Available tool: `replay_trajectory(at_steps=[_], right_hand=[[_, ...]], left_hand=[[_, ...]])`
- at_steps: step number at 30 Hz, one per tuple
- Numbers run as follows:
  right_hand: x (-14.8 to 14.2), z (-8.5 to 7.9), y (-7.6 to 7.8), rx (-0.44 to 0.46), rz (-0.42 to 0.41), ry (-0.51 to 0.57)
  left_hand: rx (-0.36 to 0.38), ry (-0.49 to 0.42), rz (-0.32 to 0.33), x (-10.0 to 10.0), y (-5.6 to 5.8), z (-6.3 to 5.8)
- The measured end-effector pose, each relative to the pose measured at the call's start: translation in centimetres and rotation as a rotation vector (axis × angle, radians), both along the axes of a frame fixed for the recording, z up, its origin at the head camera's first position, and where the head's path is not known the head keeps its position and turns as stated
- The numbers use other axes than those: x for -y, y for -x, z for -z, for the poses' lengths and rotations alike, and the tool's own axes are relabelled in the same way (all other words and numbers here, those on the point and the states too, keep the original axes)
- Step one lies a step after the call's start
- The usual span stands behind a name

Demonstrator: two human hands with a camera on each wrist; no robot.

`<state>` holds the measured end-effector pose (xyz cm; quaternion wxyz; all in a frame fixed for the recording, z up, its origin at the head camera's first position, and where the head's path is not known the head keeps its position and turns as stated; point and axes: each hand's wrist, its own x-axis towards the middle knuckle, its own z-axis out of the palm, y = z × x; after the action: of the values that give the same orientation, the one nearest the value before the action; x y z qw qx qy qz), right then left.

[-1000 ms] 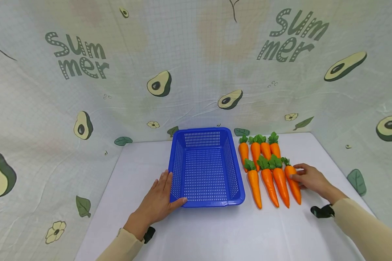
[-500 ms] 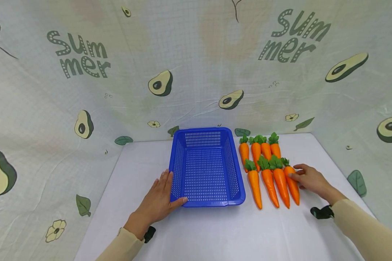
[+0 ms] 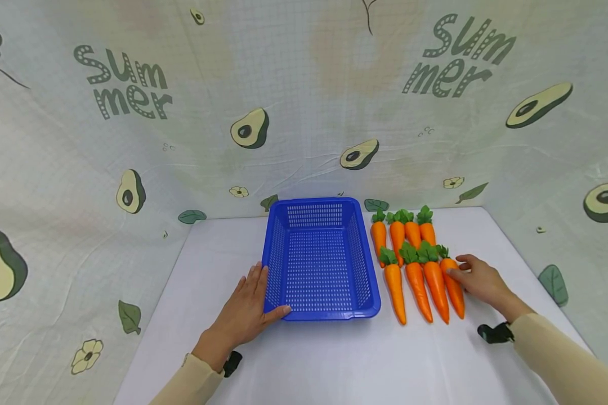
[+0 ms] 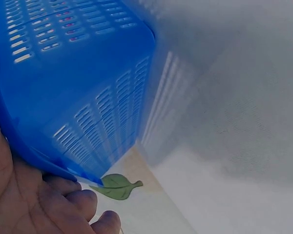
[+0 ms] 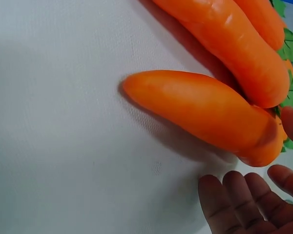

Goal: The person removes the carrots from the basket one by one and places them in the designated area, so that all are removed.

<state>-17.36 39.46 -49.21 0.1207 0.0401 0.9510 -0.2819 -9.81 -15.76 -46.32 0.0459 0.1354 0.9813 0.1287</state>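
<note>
A blue plastic basket with slotted walls stands mid-table. My left hand rests against its front left corner, fingers straight along the left side and thumb on the front rim. In the left wrist view, fingertips of that hand lie under the basket's rim. At the right, my right hand is beside the outermost front carrot, thumb over its upper part. The right wrist view shows the carrot lying on the table, with the relaxed fingers apart from it.
More carrots with green leafy tops lie in two rows right of the basket: a back row and a front row. The white table meets a printed cloth backdrop behind and at the sides.
The outermost front carrot has shifted slightly left, closer to its neighbour, then stayed still. My right hand's lower fingers have drawn slightly away from it. The left hand and basket have not moved.
</note>
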Motion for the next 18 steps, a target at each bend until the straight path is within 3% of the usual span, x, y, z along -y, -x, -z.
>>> replay_trajectory(at_steps=[11, 18], right_hand=[[0.4, 0.1, -0.5, -0.032, 0.036, -0.022], [3.0, -1.6, 0.4, -0.138, 0.091, -0.045]], left_hand=[[0.001, 0.019, 0.012, 0.0, 0.1, -0.2], [-0.042, 0.053, -0.013, 1.0, 1.2, -1.7]])
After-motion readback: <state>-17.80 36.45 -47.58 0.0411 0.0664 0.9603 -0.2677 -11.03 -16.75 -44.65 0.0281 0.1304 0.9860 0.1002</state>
